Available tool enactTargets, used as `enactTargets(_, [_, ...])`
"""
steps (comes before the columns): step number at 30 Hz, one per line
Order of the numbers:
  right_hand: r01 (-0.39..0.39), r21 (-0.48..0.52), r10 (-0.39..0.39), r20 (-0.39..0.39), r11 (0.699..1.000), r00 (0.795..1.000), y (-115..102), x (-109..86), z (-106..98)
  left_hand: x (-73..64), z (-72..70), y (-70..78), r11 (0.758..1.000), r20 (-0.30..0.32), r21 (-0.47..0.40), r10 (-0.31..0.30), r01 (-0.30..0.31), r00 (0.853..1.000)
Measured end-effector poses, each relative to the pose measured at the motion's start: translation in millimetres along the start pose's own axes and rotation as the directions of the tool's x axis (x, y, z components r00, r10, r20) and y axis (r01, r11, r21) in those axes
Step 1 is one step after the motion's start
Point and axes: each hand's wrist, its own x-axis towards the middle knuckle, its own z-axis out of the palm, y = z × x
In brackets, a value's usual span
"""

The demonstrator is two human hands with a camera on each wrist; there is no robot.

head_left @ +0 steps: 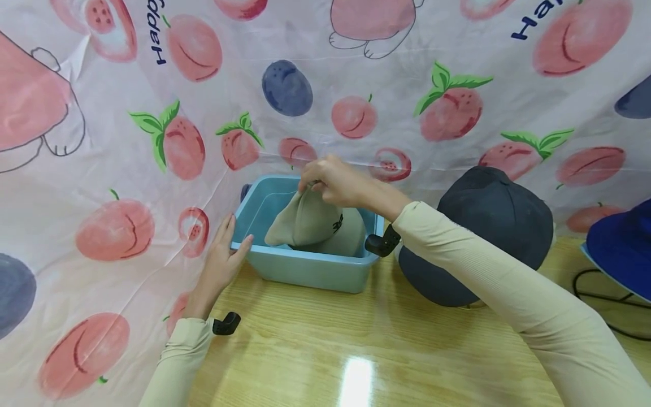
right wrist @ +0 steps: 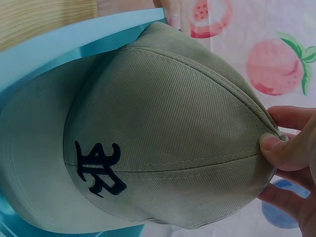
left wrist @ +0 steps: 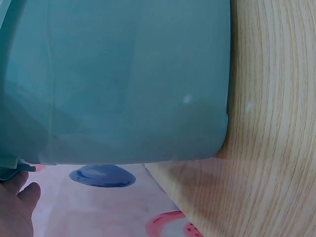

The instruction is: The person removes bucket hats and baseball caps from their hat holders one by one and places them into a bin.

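A khaki baseball cap (head_left: 315,223) with dark embroidered lettering is tilted inside a light blue plastic bin (head_left: 310,271). My right hand (head_left: 338,183) pinches the top of its crown between thumb and fingers. In the right wrist view, the cap's fabric (right wrist: 173,113) gathers into folds at the fingertips (right wrist: 271,143), and its brim lies low within the bin. My left hand (head_left: 221,260) rests at the bin's left front corner, fingers fairly straight along the side and thumb near the front rim. The left wrist view shows the bin's outer wall (left wrist: 123,89), with fingertips at its rim.
A dark navy cap (head_left: 495,215) sits right of the bin, partly behind my right forearm. Farther right are a blue hat (head_left: 623,249) and a black cable (head_left: 600,297). A fruit-print cloth (head_left: 396,73) hangs behind the wooden table (head_left: 305,339) and along its left.
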Motion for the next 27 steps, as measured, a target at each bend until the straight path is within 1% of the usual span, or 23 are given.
enactTargets(4, [-0.02,-0.017,0.021,0.017,1.0,1.0,2.4,-0.3,3.9,0.6,-0.4,-0.4,1.0,-0.003,0.004,-0.005,0.005,1.0])
enactTargets(7, [-0.034,-0.011,0.034,0.03,0.999,0.999,4.3,-1.1,6.6,0.8,-0.5,-0.3,1.0,-0.005,0.007,-0.005,0.005,1.0])
enactTargets(13, [-0.03,-0.036,0.031,0.029,0.999,0.999,8.6,-2.9,11.9,1.5,0.5,-0.5,1.0,-0.009,-0.003,0.006,-0.006,1.0])
enactTargets(23, [-0.065,-0.065,0.07,0.067,0.996,0.995,16.1,-0.6,23.6,0.5,-1.0,1.9,1.0,-0.001,-0.02,-0.007,0.007,1.0])
enactTargets(27, [-0.076,-0.081,0.083,0.084,0.994,0.993,18.6,-1.0,29.9,0.6,-1.2,1.7,1.0,-0.007,-0.024,0.002,-0.002,1.0])
